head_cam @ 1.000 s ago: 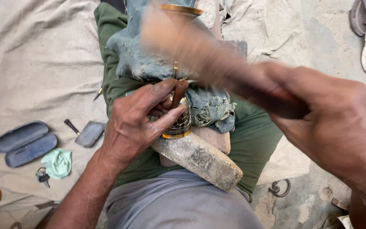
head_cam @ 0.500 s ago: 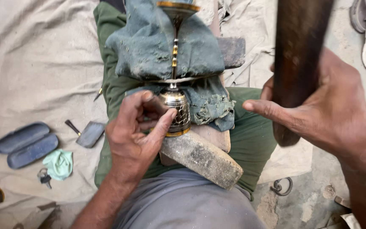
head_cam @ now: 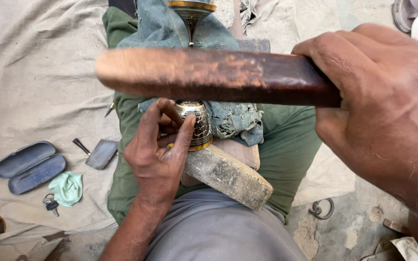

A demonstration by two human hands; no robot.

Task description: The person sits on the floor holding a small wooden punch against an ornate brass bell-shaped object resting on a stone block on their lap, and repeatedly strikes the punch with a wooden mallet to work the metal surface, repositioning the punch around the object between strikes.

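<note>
The person is sitting on the floor on a big cloth (head_cam: 35,72). The right hand (head_cam: 388,111) is wrapping tight around a thick wooden stick (head_cam: 209,72), lifting it high over the lap. The left hand (head_cam: 160,150) is pinching a shiny brass cup (head_cam: 197,123) so it is not rolling, resting on a stone block (head_cam: 228,176) that is giving hard backing. A glasses case (head_cam: 27,166) is lying open, with nothing inside.
</note>
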